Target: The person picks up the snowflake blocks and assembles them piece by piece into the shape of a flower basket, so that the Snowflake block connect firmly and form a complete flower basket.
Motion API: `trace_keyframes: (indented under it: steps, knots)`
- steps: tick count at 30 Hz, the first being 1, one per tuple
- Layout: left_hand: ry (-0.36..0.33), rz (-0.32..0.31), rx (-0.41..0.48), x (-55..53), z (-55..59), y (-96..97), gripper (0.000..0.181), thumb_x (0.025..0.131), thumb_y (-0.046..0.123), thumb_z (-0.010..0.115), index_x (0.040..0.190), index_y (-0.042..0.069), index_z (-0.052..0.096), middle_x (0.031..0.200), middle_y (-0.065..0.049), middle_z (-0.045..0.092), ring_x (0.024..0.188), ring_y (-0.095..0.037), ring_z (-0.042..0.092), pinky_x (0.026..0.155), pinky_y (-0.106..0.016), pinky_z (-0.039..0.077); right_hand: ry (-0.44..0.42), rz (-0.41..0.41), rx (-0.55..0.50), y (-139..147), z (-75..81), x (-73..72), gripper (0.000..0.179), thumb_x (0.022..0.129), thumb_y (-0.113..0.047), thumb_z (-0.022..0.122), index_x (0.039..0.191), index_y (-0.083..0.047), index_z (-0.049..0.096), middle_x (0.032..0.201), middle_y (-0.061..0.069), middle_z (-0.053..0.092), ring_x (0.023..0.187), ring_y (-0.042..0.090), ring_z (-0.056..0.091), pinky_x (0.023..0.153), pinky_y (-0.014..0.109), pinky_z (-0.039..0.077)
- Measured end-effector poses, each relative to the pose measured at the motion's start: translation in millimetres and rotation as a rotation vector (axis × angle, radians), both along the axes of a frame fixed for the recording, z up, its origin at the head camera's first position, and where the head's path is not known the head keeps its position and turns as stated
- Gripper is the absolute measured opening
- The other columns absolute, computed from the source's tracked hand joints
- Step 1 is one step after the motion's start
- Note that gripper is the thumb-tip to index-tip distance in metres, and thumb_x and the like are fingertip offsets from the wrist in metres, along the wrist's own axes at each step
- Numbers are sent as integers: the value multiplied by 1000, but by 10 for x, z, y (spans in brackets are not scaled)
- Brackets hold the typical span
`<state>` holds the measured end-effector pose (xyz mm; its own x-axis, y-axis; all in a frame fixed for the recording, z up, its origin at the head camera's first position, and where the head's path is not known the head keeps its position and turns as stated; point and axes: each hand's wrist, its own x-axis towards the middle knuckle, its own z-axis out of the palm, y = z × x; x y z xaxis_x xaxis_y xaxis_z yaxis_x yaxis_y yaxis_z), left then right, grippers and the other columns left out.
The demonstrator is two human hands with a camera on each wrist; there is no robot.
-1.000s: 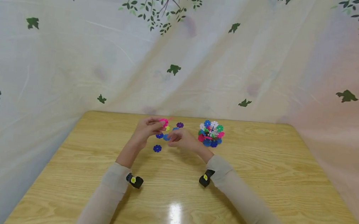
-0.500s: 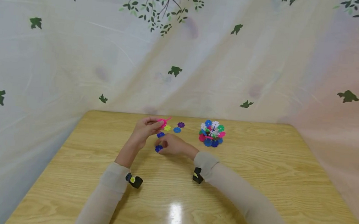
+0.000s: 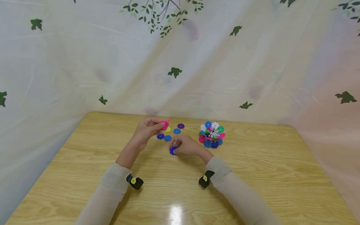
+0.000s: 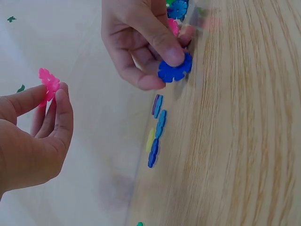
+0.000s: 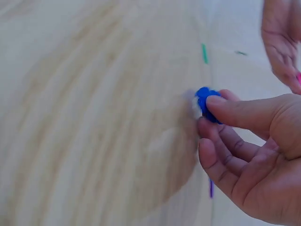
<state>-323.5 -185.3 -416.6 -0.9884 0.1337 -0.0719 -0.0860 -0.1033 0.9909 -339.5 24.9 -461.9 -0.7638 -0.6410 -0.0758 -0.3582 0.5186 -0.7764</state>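
My left hand [image 3: 143, 132] holds up a bright pink snowflake disc [image 4: 49, 84] between thumb and fingers. In the head view a second pink part sticks out from it at an angle; how the two join is too small to tell. To the right and nearer me, my right hand [image 3: 188, 146] pinches a dark blue snowflake disc [image 5: 205, 100] by its edge, thumb on its face. Behind the hands lie loose discs: a dark blue disc [image 3: 160, 136], a light blue disc [image 3: 167, 138], a blue disc [image 3: 177, 131], a purple disc [image 3: 181, 126] and a partly hidden yellow disc [image 3: 168, 129].
Right of the hands stands a round cluster of joined multicoloured discs [image 3: 212, 134]. The wooden table [image 3: 250, 190] ends at the back against a pale curtain [image 3: 201, 93] with leaf prints. A green piece [image 5: 204, 53] shows near the edge in the right wrist view.
My right hand came down to the nearest dark blue disc, took it and moved it to the right. My left hand stays nearly in place with the pink disc.
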Motion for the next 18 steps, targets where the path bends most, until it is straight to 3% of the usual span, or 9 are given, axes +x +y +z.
trace_keyframes:
  steps: [6, 11, 15, 18]
  knots:
    - [-16, -7, 0, -1, -20, 47, 17, 99, 8, 66, 111, -2, 60, 84, 6, 74, 77, -8, 70, 78, -24, 61, -106, -114, -158, 236, 129, -5, 24, 95, 1, 65, 118, 5, 70, 94, 11, 72, 78, 24, 64, 67, 36, 57]
    - [-18, -22, 7, 4, -37, 76, 16, 99, 6, 65, 112, -3, 60, 81, 5, 73, 73, -7, 70, 72, -22, 61, -126, -312, -329, 321, 274, -20, 30, 94, 0, 69, 122, 9, 66, 90, 3, 70, 79, 15, 66, 79, 47, 61]
    - [-26, -38, 0, 23, -43, 91, 17, 98, 7, 67, 111, -2, 61, 80, 4, 74, 73, -8, 72, 76, -27, 62, -134, -421, -516, 308, 373, 18, 31, 95, -2, 70, 123, 10, 65, 91, -2, 72, 80, 9, 67, 81, 41, 62]
    - [-34, -49, -6, 33, -55, 103, 16, 97, 9, 69, 109, -1, 63, 80, 3, 74, 74, -10, 73, 79, -30, 63, -128, -474, -620, 275, 410, 61, 31, 95, -4, 70, 124, 7, 66, 90, -5, 71, 82, 10, 68, 76, 30, 61]
